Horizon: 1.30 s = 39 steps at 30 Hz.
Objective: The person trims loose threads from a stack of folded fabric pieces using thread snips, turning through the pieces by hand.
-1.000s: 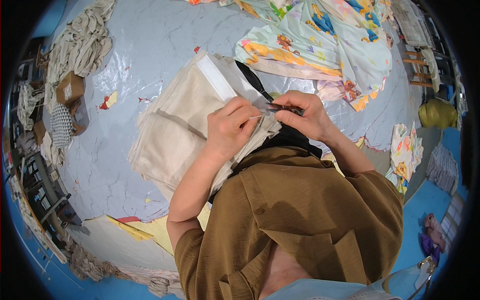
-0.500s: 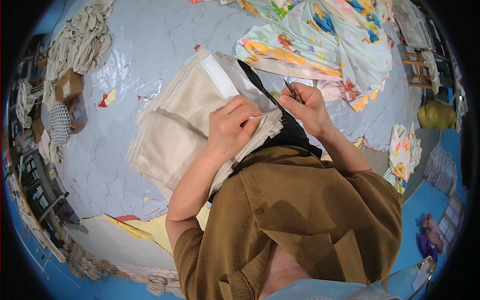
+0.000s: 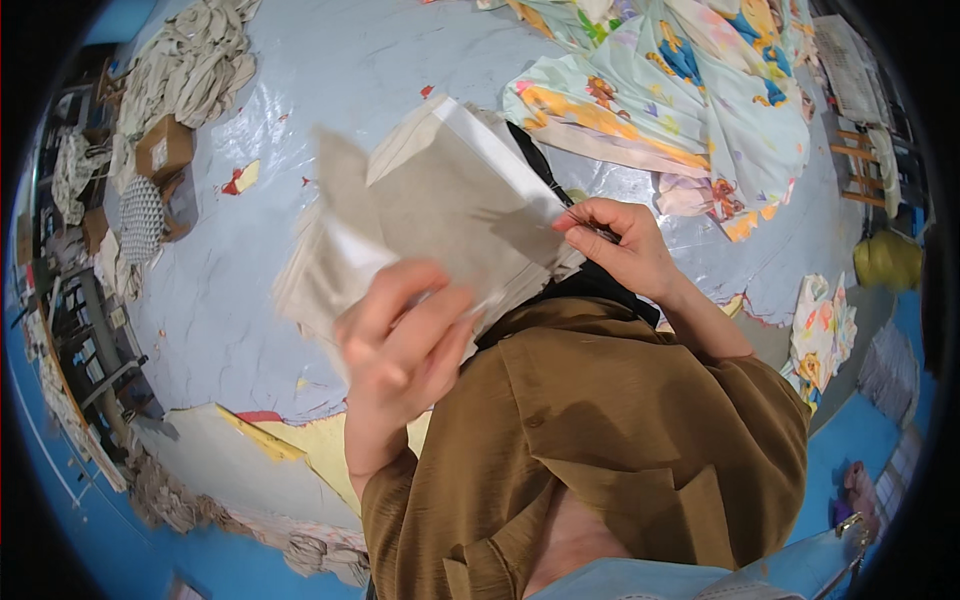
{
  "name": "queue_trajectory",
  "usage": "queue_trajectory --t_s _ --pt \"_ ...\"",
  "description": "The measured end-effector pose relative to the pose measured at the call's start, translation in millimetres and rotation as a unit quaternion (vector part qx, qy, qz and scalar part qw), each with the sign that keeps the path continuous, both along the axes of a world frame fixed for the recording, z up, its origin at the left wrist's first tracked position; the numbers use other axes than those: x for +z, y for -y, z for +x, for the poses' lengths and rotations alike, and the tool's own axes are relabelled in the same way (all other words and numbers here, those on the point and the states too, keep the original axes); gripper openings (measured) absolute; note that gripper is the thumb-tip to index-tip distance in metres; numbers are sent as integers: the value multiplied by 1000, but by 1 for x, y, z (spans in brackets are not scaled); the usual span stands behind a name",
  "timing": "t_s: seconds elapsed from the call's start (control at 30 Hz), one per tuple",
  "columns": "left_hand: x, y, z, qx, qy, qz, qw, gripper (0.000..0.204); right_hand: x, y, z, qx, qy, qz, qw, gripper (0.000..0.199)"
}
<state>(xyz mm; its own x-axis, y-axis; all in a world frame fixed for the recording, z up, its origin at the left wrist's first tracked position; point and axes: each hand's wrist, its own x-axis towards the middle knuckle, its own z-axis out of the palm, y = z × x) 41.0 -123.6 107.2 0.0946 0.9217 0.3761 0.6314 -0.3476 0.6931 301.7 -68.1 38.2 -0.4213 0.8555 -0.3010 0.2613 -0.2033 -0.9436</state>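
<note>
A stack of beige cloth pieces (image 3: 450, 190), one with a white strip along its edge, lies on the grey-blue covered table in front of me. My left hand (image 3: 405, 335), smeared by motion, is closed on a beige cloth piece (image 3: 342, 185) and lifts it at the stack's left side, turned over. My right hand (image 3: 628, 248) grips a pair of small dark thread snips (image 3: 603, 233), held by the stack's right edge with the tips over the cloth. Black cloth (image 3: 535, 155) shows beneath the stack's right side.
Printed cartoon fabric (image 3: 650, 110) is heaped at the far right. At the far left sit a beige cloth pile (image 3: 190, 75) and a cardboard box (image 3: 165, 150). Red and yellow scraps (image 3: 240, 179) dot the table cover (image 3: 215, 310). A wooden stool (image 3: 860, 165) stands beyond the right edge.
My left hand has moved left and nearer to me, lifting a cloth piece off the stack and swinging it over. My right hand stays by the stack's right edge with the snips.
</note>
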Motion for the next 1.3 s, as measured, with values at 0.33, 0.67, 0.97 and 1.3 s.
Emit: queue_trajectory --t_s 0.33,0.67,0.97,1.3 --pt "-57 123 -75 230 347 -197 888 18 -10 -5 -17 -55 155 134 977 36" --pt "-56 111 -63 441 88 -190 873 75 -42 -34 -35 -42 69 69 994 35" --pt "-129 99 -101 314 425 -255 810 83 -63 -44 -47 -21 168 205 964 31" --pt "-165 121 -130 270 569 -241 738 73 -74 -40 -49 -16 -15 15 1000 44"
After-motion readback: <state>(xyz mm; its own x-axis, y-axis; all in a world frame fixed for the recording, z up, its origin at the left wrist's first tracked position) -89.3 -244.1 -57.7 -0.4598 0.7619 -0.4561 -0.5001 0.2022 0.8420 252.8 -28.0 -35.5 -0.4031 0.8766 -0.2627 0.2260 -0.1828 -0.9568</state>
